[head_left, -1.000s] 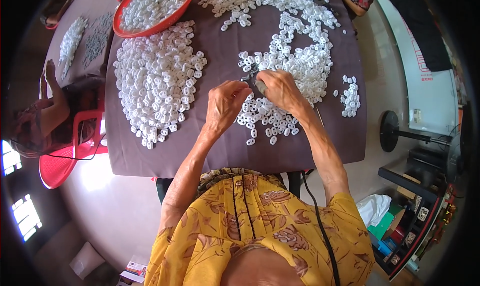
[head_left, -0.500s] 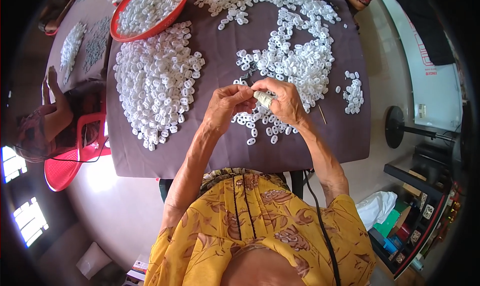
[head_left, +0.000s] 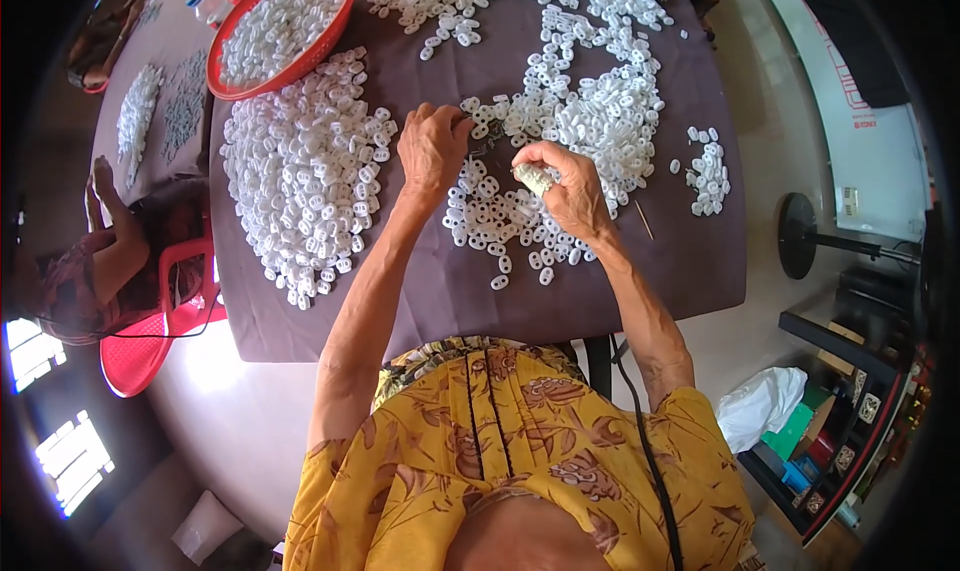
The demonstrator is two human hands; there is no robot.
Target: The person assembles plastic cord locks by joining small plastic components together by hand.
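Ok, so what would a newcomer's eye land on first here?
The big heap of white pieces left of the left hand would likely stand out first. Just behind it sits a bright red basket full of similar ones. The yellow patterned shirt fills the lower middle.

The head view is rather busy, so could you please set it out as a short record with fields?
Left hand: fingers curled beside spread white pieces; grip unclear
Right hand: pale wrap on what looks like the thumb; grip unclear
Left heap: more white pieces
Basket: red, full of white pieces
Stick: thin, right of the right hand
Cloth: brown, covering the table
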